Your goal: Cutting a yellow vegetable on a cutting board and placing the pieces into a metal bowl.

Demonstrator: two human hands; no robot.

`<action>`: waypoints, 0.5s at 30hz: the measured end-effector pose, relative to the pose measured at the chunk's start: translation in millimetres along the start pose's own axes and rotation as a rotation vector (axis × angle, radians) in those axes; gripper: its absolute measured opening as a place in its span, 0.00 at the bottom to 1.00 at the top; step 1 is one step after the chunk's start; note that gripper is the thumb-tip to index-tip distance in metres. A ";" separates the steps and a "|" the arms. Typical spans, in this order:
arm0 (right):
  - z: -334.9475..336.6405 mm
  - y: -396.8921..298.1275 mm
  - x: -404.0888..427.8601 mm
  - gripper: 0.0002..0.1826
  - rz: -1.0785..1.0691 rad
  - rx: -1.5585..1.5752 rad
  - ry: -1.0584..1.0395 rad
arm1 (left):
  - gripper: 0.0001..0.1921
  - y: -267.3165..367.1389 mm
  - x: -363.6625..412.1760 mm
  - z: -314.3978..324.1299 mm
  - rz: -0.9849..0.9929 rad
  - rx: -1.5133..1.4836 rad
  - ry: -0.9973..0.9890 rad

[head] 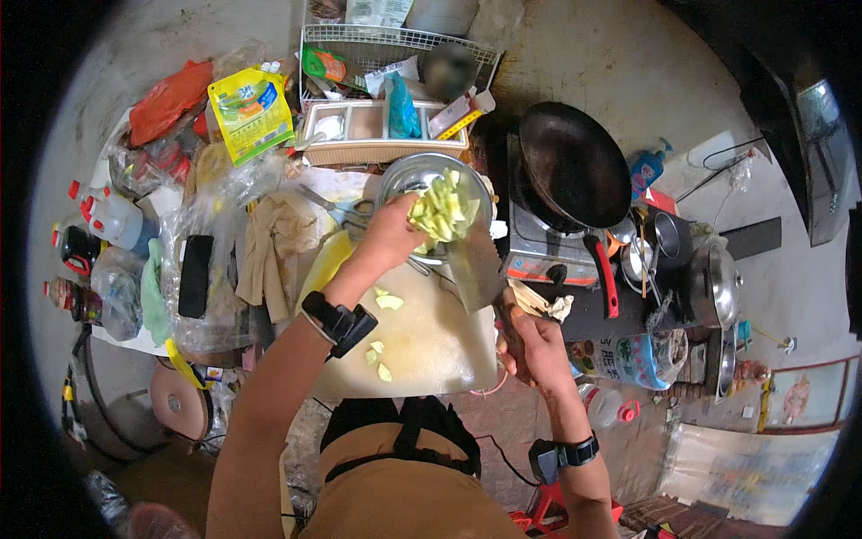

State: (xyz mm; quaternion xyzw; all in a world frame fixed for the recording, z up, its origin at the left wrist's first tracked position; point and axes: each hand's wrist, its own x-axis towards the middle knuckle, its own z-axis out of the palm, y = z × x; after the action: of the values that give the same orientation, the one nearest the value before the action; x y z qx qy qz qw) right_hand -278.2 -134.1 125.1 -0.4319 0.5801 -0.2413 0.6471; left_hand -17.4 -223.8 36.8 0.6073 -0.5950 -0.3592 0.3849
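Observation:
A heap of pale green vegetable slices (441, 207) lies against the blade of a cleaver (475, 269), over a round metal bowl (421, 168). My left hand (390, 229) presses on the heap from the left, its fingers partly hidden by the slices. My right hand (535, 347) is closed on the cleaver's handle at the right edge of the cutting board (431, 337). A few loose slices (388, 300) lie on the board, and a yellow-green piece (326, 259) rests near its upper left edge.
Scissors (337, 209) and a beige cloth (273, 236) lie left of the bowl. A black wok (572, 165) stands tilted on a gas stove (552, 259) at the right, its red handle towards me. A compartment tray (377, 151) is behind the bowl. Bottles (118, 219) stand far left.

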 end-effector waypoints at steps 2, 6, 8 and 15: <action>3.1 -1.4 6.3 0.23 -0.054 -0.018 0.017 | 0.28 -8.0 5.2 -3.5 -0.064 0.141 0.036; -1.6 -4.1 10.7 0.21 -0.101 0.001 0.048 | 0.24 -9.0 9.5 -10.2 0.023 0.159 0.109; -2.6 -7.6 9.5 0.22 -0.078 0.016 0.068 | 0.23 -1.0 16.3 -9.8 0.091 0.107 0.140; -0.5 -7.8 3.9 0.24 -0.024 0.026 0.021 | 0.12 18.9 43.8 6.5 0.449 -0.001 0.263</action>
State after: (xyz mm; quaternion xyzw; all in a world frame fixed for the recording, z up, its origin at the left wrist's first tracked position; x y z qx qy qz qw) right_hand -276.4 -141.3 129.6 -0.4276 0.5786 -0.2613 0.6435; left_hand -30.2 -267.7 51.7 0.5013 -0.6593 -0.1831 0.5296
